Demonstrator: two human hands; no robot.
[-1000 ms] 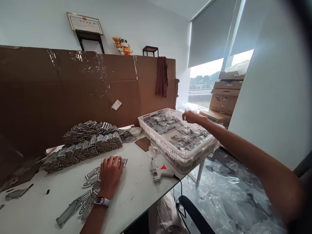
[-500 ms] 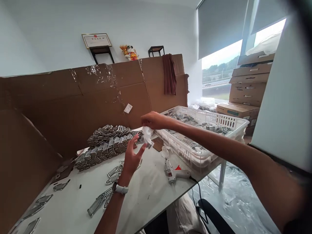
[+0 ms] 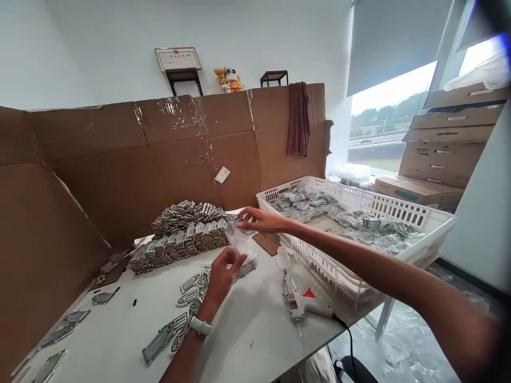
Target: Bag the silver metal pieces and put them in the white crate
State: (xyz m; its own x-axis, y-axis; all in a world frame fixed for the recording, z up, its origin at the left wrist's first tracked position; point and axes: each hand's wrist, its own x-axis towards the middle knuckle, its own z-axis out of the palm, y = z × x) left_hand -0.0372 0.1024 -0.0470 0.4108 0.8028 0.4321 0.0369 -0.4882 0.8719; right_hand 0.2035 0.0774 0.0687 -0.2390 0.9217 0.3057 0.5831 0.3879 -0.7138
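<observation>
A clear plastic bag (image 3: 240, 242) with metal pieces in its lower end hangs between my hands over the table. My left hand (image 3: 227, 268), a white watch on its wrist, pinches the bag's lower left side. At the bag's top, the fingers of my right hand (image 3: 259, 219) are closed on the plastic. Silver metal pieces are stacked in rows (image 3: 191, 239) behind my left hand. More loose metal pieces (image 3: 163, 338) lie beside my left wrist. To the right of the bag, a white glue gun (image 3: 301, 303) with a red trigger rests on the table.
A white slotted basket (image 3: 319, 266) holding many bagged pieces stands at the right. A brown cardboard screen (image 3: 179, 159) closes off the back and left. The glue gun's black cord runs over the table's front edge. Single pieces (image 3: 59, 335) lie at the far left.
The view has turned slightly left. My left hand has closed on the bag, having been open beside it. The bag is now stretched between both hands, its lower end nearer the tabletop.
</observation>
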